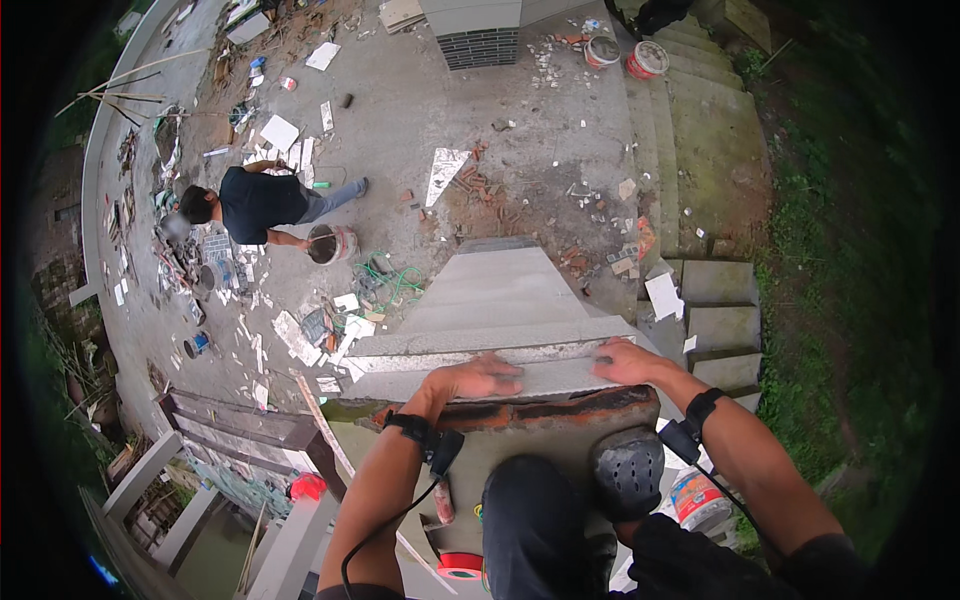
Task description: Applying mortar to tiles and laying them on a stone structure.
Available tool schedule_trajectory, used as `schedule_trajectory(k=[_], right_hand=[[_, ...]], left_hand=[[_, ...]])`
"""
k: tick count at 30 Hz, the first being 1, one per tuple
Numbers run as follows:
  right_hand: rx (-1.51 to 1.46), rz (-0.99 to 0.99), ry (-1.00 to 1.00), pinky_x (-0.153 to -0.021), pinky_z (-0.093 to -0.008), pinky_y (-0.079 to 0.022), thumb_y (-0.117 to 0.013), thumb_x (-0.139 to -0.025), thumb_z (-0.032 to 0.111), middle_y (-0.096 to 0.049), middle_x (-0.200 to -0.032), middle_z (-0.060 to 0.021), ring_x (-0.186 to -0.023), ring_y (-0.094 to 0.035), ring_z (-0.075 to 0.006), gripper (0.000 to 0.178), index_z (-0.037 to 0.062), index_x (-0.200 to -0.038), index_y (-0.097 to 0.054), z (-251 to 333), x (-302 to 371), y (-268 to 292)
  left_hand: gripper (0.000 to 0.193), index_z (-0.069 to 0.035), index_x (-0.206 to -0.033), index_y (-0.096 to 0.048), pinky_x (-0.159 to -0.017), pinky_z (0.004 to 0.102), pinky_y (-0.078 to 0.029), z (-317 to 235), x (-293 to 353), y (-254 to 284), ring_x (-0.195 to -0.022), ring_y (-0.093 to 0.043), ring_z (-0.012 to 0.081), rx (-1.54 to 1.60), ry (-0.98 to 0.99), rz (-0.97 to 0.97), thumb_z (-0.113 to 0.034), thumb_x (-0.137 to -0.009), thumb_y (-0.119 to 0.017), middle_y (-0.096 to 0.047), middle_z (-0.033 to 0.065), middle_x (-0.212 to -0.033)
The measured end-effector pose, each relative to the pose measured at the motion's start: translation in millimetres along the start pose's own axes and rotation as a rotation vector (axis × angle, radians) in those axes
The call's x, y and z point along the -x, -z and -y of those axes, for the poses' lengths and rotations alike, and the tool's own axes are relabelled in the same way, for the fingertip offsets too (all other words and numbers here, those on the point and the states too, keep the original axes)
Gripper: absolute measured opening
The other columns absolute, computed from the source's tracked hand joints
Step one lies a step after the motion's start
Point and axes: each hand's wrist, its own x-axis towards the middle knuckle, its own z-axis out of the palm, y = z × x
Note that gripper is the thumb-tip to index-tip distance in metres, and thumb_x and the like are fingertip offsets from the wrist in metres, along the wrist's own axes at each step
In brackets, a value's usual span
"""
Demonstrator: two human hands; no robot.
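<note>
A light grey tile strip (558,377) lies along the front edge of a raised ledge (520,445). My left hand (478,378) rests on its left part, fingers stretched out flat and pointing right. At the strip's right end my right hand (622,362) grips it with bent fingers; its underside is hidden. Just nearer than the strip runs a rough band of reddish brick and mortar (560,408). My grey perforated shoe (627,472) stands on the ledge, right of my dark-clothed knee (528,520). Both wrists wear black straps with cables.
Far below, a person in dark clothes (265,205) bends beside a bucket (332,244). Rubble and broken white boards (280,132) litter the concrete yard. Steps (720,335) descend at the right. A red-and-white bucket (700,500) is near my right arm; a red roll (461,567) is below.
</note>
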Motion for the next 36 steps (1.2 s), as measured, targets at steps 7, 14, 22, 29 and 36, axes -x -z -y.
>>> schedule_trajectory(k=[7,14,22,29,36], right_hand=[[-0.263,-0.253,-0.136,-0.094,-0.0463,-0.053,-0.066,-0.089,0.027,-0.071,-0.11,-0.0247,-0.101,-0.067,-0.044,0.039,-0.0012,-0.116,-0.071,-22,24,11],[-0.705,-0.19,-0.385,-0.071,-0.0426,-0.061,-0.068,-0.093,0.025,-0.072,-0.096,-0.0143,-0.084,-0.07,-0.0262,0.031,-0.0028,-0.106,-0.072,-25,31,3],[-0.674,-0.072,-0.422,-0.069,-0.0433,-0.064,-0.069,-0.094,0.026,-0.071,-0.098,-0.0142,-0.081,-0.074,-0.0257,0.032,-0.0032,-0.108,-0.069,-20,27,7],[-0.711,-0.054,-0.479,-0.07,-0.045,-0.064,-0.072,-0.094,0.03,-0.073,-0.106,-0.0177,-0.078,-0.075,-0.0285,0.044,-0.0044,-0.121,-0.068,-18,28,6],[-0.618,-0.181,-0.5,-0.06,-0.042,-0.06,-0.075,-0.089,0.03,-0.073,-0.084,-0.0193,-0.066,-0.072,-0.0267,0.038,-0.0083,-0.092,-0.074,-16,33,8]], left_hand=[[0.076,-0.02,-0.157,-0.049,-0.13,0.0524,-0.009,-3,3,-7,-0.158,-0.016,0.0437,-0.021,0.072,-0.007,-0.069,-0.098,-0.051,-0.029,0.0196,-0.168],[0.073,-0.021,-0.156,-0.051,-0.129,0.0507,-0.014,-25,9,-6,-0.157,-0.02,0.0424,-0.045,0.1,-0.044,-0.066,-0.1,-0.053,-0.032,0.0194,-0.165],[0.077,-0.027,-0.158,-0.047,-0.129,0.0556,-0.012,-50,12,-4,-0.157,-0.014,0.0492,-0.043,0.22,-0.027,-0.072,-0.096,-0.052,-0.027,0.0201,-0.168],[0.074,-0.023,-0.156,-0.05,-0.129,0.0517,-0.012,-26,2,-8,-0.155,-0.022,0.042,-0.051,0.123,-0.025,-0.068,-0.097,-0.054,-0.032,0.0187,-0.165],[0.07,-0.022,-0.154,-0.053,-0.129,0.0501,-0.013,-20,-2,-11,-0.152,-0.03,0.036,-0.065,0.072,-0.049,-0.063,-0.098,-0.056,-0.038,0.0174,-0.16]])
